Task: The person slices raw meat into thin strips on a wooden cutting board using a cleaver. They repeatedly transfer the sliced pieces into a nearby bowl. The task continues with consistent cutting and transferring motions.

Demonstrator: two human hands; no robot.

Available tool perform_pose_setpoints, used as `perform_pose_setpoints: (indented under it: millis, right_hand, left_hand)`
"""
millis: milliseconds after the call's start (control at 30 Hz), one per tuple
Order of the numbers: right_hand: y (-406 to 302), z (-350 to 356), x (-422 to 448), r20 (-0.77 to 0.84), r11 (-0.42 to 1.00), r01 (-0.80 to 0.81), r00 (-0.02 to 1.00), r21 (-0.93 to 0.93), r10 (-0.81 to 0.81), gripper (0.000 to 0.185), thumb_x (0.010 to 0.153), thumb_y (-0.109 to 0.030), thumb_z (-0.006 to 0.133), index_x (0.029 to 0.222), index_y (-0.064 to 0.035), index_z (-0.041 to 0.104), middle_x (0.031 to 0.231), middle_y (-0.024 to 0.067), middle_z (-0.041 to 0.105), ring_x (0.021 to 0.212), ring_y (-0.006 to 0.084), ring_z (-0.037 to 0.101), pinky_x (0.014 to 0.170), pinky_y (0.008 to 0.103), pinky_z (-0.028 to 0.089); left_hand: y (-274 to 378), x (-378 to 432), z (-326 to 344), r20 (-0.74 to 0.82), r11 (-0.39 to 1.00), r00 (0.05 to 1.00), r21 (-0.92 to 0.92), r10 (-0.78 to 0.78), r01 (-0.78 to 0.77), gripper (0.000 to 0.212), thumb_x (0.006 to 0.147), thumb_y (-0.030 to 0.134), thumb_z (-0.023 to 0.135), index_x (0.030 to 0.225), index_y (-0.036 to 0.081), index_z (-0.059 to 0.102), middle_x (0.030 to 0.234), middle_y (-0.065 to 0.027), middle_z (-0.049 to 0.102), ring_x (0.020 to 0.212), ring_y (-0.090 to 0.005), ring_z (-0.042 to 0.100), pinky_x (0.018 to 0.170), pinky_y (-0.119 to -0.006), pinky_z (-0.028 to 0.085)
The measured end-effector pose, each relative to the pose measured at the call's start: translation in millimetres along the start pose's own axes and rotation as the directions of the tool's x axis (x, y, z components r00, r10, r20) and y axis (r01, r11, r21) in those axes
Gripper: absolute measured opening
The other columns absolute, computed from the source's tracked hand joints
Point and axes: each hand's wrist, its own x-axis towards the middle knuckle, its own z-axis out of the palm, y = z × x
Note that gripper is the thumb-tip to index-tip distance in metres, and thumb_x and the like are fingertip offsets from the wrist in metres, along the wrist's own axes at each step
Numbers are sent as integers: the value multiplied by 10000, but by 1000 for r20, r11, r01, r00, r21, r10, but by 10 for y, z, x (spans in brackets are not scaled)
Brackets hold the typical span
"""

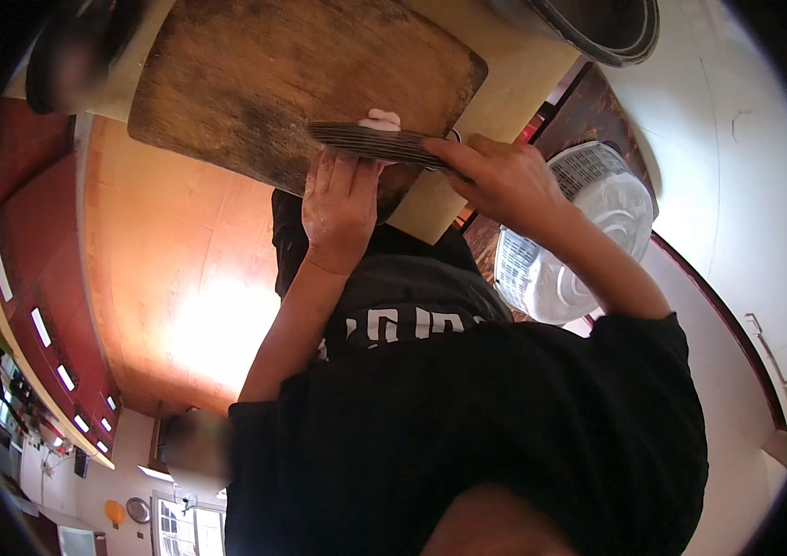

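Note:
A worn wooden cutting board (282, 76) lies in front of me. My right hand (504, 174) grips a dark cleaver-like tool (372, 142) at its right end. The tool's broad part looks finely ridged or streaked and reaches left across the board's near part. Just beyond it sits a small pale pink lump (382, 119), soft-looking, perhaps meat or dough. My left hand (341, 201) lies over the board's near edge, fingers straight and together. The tool hides its fingertips, so any hold is unclear. Whitish residue marks the back of this hand.
The board rests on a yellowish tabletop (525, 76). A round dark-rimmed vessel (602, 42) stands at the top right. On a brown wooden surface (598, 104) to my right are a white plastic basket (591, 167) and a clear plastic tub (574, 257). Red-panelled furniture (46, 229) runs along the left.

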Motion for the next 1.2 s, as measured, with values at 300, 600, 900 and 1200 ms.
perform_pose_setpoints:
  millis: [300,600,900,1200]
  right_hand:
    - [257,-20,154,-108,997,68,992,46,-63,333,900,-265,671,1217,-180,618,836,66,670,646,244,677,555,380,533]
    - [36,-90,25,4,995,87,996,-40,-87,387,853,-216,706,1222,-171,601,757,75,636,570,252,649,493,360,503]
    - [39,-2,28,19,999,39,999,23,-39,315,917,-271,641,1220,-201,590,784,113,658,635,295,679,527,395,522]
    - [308,62,426,-9,987,161,987,22,-161,325,926,-330,643,1236,-237,615,780,93,662,675,285,678,596,407,537]
  left_hand:
    - [77,66,-98,28,999,999,-19,-32,32,182,885,128,694,1045,43,704,1150,-107,642,1155,-324,563,861,-418,456]
    - [12,-54,-18,-35,1000,999,5,-10,10,174,871,141,676,1022,59,705,1113,-81,654,1090,-299,607,847,-378,460]
    - [-11,-47,16,-64,999,998,33,12,-10,181,856,138,683,1015,54,705,1117,-98,653,1070,-310,611,848,-408,481]
    - [-21,-32,-35,27,1000,1000,-6,4,-4,240,886,137,682,1121,85,681,1215,-77,619,1146,-320,563,894,-440,454]
